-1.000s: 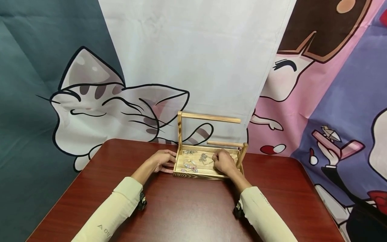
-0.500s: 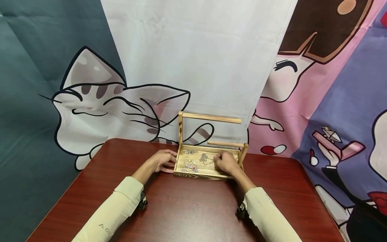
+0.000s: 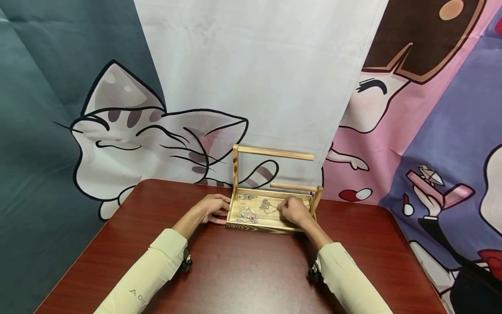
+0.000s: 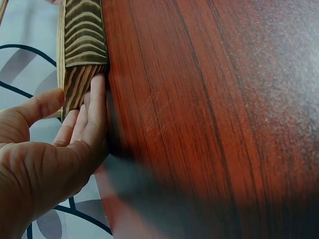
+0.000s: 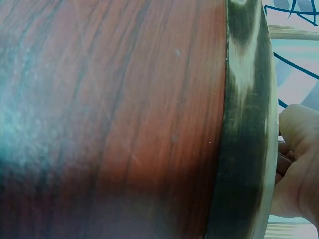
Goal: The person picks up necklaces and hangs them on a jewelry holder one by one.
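Observation:
A light wooden jewellery tray (image 3: 259, 228) stands at the far side of the table. My left hand (image 3: 213, 207) rests on its left end; the left wrist view shows nearly straight fingers (image 4: 94, 112) against the end wall and the thumb at the rim. Inside the tray, at the right, my right hand (image 3: 295, 211) pinches one end of a silver chain necklace (image 3: 265, 205), whose bunched part lies mid-tray. Its fingertips are hidden from the head view. In the right wrist view the tray's front wall (image 5: 244, 124) covers part of the hand.
A beaded bracelet (image 3: 248, 214) lies front left in the tray, and another silver chain (image 3: 246, 197) back left. Two wooden bars, a high one (image 3: 274, 152) and a low one (image 3: 294, 187), rise above the tray. Behind the red-brown table (image 3: 251, 270) hangs a printed cloth (image 3: 259, 78).
My right hand has shifted slightly to the right within the tray, the chain trailing from its fingers. My left hand keeps its place at the tray's left end.

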